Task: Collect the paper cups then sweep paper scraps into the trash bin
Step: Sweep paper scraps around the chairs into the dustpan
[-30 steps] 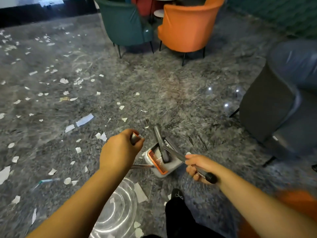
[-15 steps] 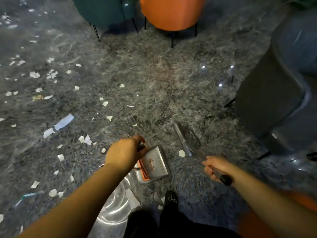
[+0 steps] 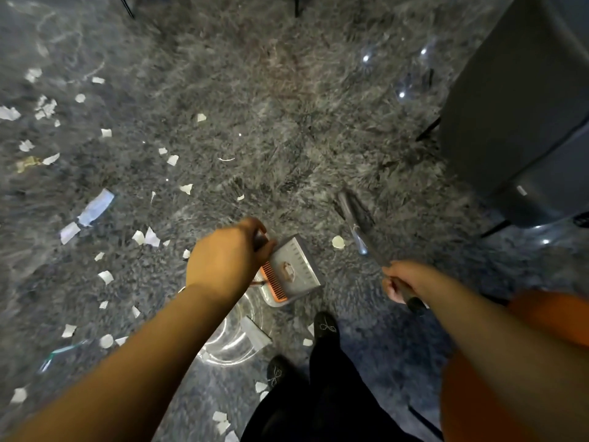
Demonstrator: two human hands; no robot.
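Left hand (image 3: pixel 228 261) grips the dustpan (image 3: pixel 294 271) handle mid-frame; right hand (image 3: pixel 403 280) clutches the broom (image 3: pixel 357 224). Paper scraps (image 3: pixel 95 207), scattered across the frame's left, look featherlight and flutter-prone; better brushed than picked.

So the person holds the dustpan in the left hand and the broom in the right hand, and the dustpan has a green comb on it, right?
Almost. The left hand holds the dustpan and the right hand holds the broom, but the head view shows the comb on the dustpan is orange, not green.
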